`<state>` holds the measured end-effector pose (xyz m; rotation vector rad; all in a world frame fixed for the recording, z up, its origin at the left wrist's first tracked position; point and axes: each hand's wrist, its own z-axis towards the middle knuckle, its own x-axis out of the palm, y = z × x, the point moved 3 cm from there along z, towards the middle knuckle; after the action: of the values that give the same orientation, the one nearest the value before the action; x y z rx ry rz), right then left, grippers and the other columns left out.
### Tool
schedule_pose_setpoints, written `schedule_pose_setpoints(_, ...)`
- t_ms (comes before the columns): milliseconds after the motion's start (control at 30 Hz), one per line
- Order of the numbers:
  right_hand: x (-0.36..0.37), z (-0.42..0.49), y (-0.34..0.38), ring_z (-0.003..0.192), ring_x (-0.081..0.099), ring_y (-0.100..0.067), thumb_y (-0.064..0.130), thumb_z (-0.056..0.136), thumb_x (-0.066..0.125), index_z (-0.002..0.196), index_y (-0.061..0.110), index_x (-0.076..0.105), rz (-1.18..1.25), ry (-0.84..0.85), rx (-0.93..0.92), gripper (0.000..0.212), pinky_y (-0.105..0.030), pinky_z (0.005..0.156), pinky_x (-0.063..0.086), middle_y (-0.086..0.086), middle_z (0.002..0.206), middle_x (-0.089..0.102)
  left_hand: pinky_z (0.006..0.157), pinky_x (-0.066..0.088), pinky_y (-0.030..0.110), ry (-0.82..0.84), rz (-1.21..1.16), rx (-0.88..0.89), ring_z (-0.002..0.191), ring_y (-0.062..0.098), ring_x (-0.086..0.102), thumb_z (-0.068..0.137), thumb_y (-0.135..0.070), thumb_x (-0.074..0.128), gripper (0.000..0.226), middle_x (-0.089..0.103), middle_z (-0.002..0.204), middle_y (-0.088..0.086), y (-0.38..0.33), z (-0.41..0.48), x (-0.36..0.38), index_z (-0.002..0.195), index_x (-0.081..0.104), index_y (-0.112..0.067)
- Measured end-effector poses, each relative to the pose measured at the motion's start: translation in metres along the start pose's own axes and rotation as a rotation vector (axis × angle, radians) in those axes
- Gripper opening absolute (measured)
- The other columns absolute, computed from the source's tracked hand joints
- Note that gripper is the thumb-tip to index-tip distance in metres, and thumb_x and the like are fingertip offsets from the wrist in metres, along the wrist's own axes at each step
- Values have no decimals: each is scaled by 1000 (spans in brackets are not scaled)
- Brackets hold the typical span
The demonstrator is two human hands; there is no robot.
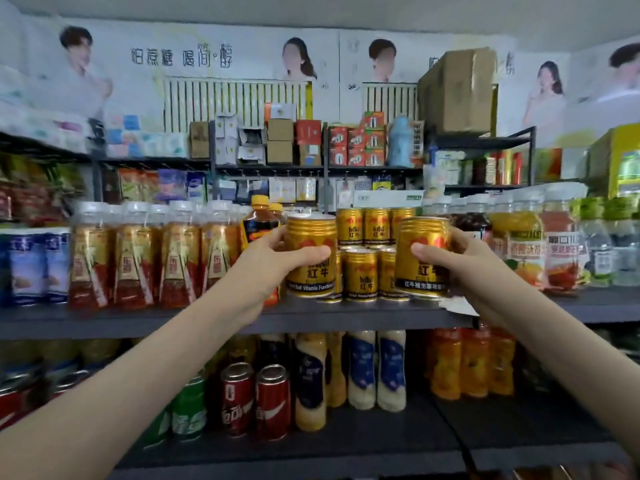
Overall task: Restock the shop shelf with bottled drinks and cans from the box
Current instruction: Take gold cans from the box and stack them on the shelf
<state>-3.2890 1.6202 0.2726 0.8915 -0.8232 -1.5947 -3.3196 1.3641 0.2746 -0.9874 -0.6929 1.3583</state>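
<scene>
I'm gripping a gold can in each hand: left hand [277,252] curled round the left can [311,233], right hand [462,258] round the right can [420,237] — both upright at the shelf [138,320] edge, I'd judge to slot in front of the stacked cans [360,275] — box out of view

Bare throughout: left hand [273,252], right hand [464,258], wrists, forearms [156,362] as far as the edge of view. Slim and smooth in outline, widening steadily toward the elbows. Thumbs [311,252] broad, rounded at the tip — finer detail of nails too blurred to tell.
</scene>
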Motion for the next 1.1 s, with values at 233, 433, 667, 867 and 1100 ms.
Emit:
schedule_pose_setpoints(233,3,87,-7,96,67,-17,36,64,79,123,19,55,-22,12,-48,66,-30,76,52,-1,107,69,56,46,15,-138,-35,76,94,7,63,76,-22,78,34,70,102,-7,-5,87,15,107,64,-22)
schedule_pose_setpoints(433,0,152,-18,90,65,-14,29,73,79,116,19,54,-30,-44,-86,50,-21,63,47,-2,105,66,76,49,31,-123,-155,13,103,19,61,73,-14,80,50,66,113,2,7,164,34,117,58,-19)
schedule_pose_setpoints(667,-7,198,-37,94,66,-20,24,72,80,111,19,57,-121,25,-92,46,-32,74,53,-3,104,68,96,43,44,-166,-109,-100,114,25,54,75,-9,78,50,64,118,3,30,216,28,120,59,-19)
schedule_pose_setpoints(867,-2,221,-44,93,66,-21,26,71,81,114,17,55,-209,110,-94,51,-34,78,54,-4,102,68,99,43,50,-214,-67,-222,122,30,52,74,-5,78,61,61,123,9,55,239,31,129,53,-13)
schedule_pose_setpoints(1100,-5,232,-48,92,64,-18,25,69,83,115,16,54,-220,146,-104,55,-25,68,48,-3,102,67,106,39,54,-173,-37,-287,127,30,48,72,-12,80,71,57,132,9,74,262,32,135,47,-14)
